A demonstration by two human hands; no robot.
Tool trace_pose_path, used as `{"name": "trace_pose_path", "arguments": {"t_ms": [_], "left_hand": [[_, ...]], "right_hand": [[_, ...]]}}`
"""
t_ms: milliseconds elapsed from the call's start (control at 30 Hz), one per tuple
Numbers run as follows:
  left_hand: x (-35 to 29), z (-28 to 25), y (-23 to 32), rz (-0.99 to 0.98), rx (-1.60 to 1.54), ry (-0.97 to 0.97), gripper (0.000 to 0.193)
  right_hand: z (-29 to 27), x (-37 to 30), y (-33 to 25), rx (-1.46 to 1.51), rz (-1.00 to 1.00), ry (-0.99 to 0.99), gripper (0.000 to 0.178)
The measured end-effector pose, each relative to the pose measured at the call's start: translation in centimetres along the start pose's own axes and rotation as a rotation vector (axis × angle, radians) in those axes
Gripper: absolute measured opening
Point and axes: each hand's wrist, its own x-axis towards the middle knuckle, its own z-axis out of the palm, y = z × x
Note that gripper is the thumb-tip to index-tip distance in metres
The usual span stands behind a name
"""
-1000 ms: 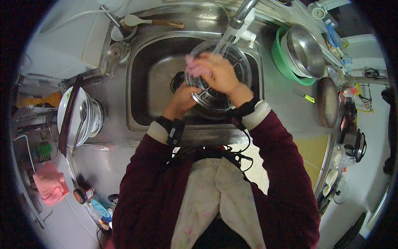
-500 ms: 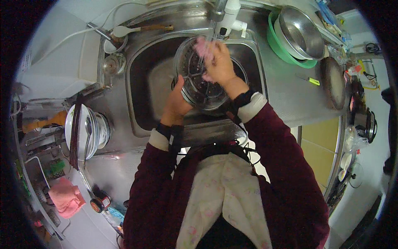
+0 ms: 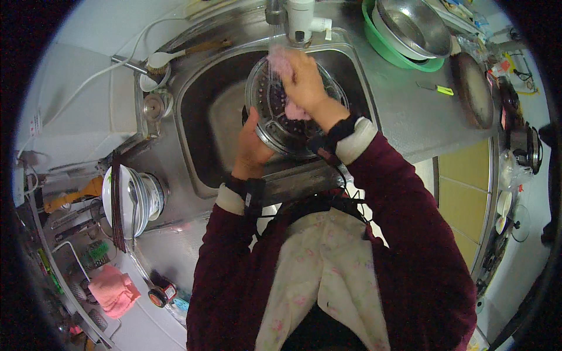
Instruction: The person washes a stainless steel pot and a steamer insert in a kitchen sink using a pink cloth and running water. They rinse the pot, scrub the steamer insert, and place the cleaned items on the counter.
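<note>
A round metal steamer tray [image 3: 260,93] dotted with holes is held tilted over the steel sink [image 3: 213,126]. My left hand [image 3: 253,151] grips its lower left rim, thumb on top and the other fingers hidden beneath. Closed around a pink cloth [image 3: 297,111], my right hand [image 3: 308,85] presses it against the tray's upper face. Water falls from the faucet [image 3: 275,13] onto the cloth and the tray.
A metal basin [image 3: 413,26] nests in a green basin [image 3: 404,58] at the back right, near a small yellow-handled knife [image 3: 444,90] and a dark pan [image 3: 473,93]. Left of the sink stand stacked plates [image 3: 140,202] with chopsticks [image 3: 117,205]. A pink rag [image 3: 114,291] hangs nearby.
The view has shifted slightly. My right hand and the cloth have moved a little across the tray, which shows more of its perforated face. My left hand keeps its hold on the rim.
</note>
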Motion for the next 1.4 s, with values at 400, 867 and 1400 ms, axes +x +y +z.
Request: {"name": "trace_pose_path", "arguments": {"t_ms": [400, 867, 1400], "left_hand": [[0.6, -1.3, 0.3, -0.142, 0.17, 0.075, 0.049], [1.0, -1.1, 0.1, -0.022, 0.236, 0.183, 0.05], [1.8, -2.9, 1.0, -0.037, 0.598, 0.309, 0.057]], "right_hand": [[-0.9, 0.9, 1.0, -0.103, -0.114, -0.006, 0.02], [-2.1, 2.1, 2.3, 0.235, -0.166, -0.138, 0.019], [-0.8, -0.7, -2.7, 0.004, -0.487, -0.403, 0.013]]}}
